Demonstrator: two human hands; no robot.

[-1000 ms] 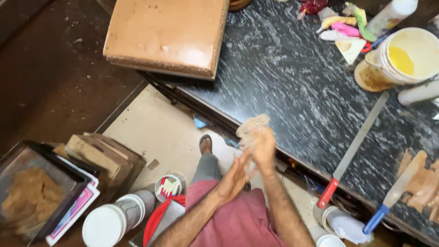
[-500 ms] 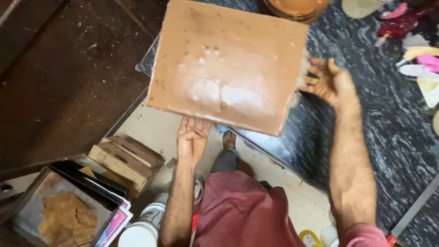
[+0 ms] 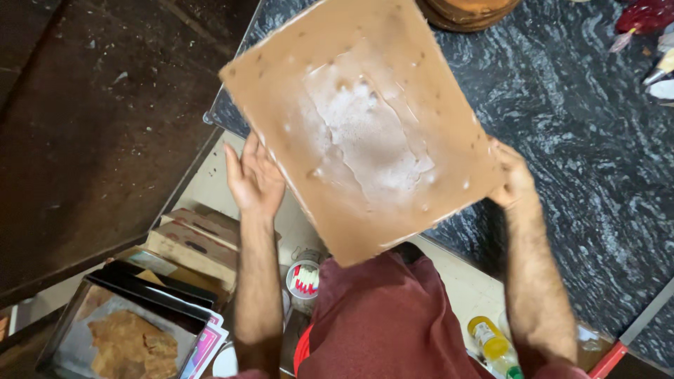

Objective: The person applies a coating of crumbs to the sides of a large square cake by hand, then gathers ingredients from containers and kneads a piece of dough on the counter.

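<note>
The left hand (image 3: pixel 254 179) has its palm open and fingers spread, pressed against the lower left edge of a large brown board (image 3: pixel 361 126). The right hand (image 3: pixel 514 181) is curled around the board's right edge, gripping it. Between them the board is held up and tilted above the near edge of the dark marbled counter (image 3: pixel 583 140), its face showing a whitish, powdery patch in the middle. Below the board are the person's maroon trousers (image 3: pixel 382 323). On the floor to the left lie cardboard boxes (image 3: pixel 196 242) and a tray (image 3: pixel 119 337) with brown scraps. A yellow bottle (image 3: pixel 488 337) stands near the right forearm.
</note>
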